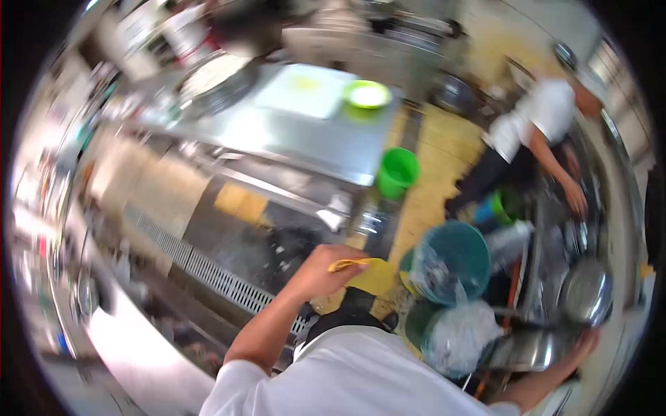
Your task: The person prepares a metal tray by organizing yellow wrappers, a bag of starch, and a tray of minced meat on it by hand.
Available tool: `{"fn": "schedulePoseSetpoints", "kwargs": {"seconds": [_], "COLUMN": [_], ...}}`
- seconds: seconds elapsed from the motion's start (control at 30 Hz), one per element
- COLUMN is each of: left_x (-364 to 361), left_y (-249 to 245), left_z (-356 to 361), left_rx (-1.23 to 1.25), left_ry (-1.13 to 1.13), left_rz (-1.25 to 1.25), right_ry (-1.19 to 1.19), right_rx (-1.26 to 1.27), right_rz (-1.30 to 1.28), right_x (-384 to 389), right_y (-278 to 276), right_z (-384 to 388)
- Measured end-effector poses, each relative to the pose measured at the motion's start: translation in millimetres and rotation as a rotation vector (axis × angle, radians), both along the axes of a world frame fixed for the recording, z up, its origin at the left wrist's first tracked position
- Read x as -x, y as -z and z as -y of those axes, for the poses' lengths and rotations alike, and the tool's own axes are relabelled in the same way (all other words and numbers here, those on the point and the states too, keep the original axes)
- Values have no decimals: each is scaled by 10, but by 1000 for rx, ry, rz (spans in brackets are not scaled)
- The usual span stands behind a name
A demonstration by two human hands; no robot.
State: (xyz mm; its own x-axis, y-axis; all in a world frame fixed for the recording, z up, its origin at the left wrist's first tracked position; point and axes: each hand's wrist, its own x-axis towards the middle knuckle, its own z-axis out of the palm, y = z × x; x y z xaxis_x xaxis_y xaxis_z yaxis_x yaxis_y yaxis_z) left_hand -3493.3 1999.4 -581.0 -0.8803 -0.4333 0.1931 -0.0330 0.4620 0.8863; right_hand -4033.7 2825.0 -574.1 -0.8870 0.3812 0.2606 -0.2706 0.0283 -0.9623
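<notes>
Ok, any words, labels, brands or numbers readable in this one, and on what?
None can be read.
The green bucket, the teal bin and the yellow item in the left hand show no lettering.
Things on the shelves at the left edge are too blurred to tell whether they carry any text.

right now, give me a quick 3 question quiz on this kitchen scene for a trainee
1. True or false: the left hand holds a yellow cloth.
2. What colour is the bucket by the corner of the steel table? A red, B green, C black.
3. Fill in: the co-worker at the far side wears a ___ top.

Key: 1 true; 2 B; 3 white.
</notes>
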Motion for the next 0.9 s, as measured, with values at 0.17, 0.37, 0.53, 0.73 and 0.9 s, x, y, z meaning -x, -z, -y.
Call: {"fn": "schedulePoseSetpoints", "kwargs": {"seconds": [0.17, 0.37, 0.53, 0.73, 0.9], "left_x": [-1325, -2505, -3472, -4452, -5480], "left_y": [119, 145, 395, 232, -144], "left_z": [1088, 2111, 3008, 4220, 5156], "left_rx": [-37, 4, -79, -136, -47], "left_ry": [-112, -200, -425, -741, -1087], "left_rz": [-8, -11, 11, 151, 128], "right_ry": [-238, -655, -859, -1457, -1953], "right_rx": [-470, -995, -1548, -1319, -924], "right_rz": [222, 555, 178, -156, -430], "right_x": [-1175, -3064, -4012, -5443, -7274], "right_y": [897, 1801, 2402, 2300, 1320], "right_z": [2350, 5945, 8044, 11351, 14123]}}
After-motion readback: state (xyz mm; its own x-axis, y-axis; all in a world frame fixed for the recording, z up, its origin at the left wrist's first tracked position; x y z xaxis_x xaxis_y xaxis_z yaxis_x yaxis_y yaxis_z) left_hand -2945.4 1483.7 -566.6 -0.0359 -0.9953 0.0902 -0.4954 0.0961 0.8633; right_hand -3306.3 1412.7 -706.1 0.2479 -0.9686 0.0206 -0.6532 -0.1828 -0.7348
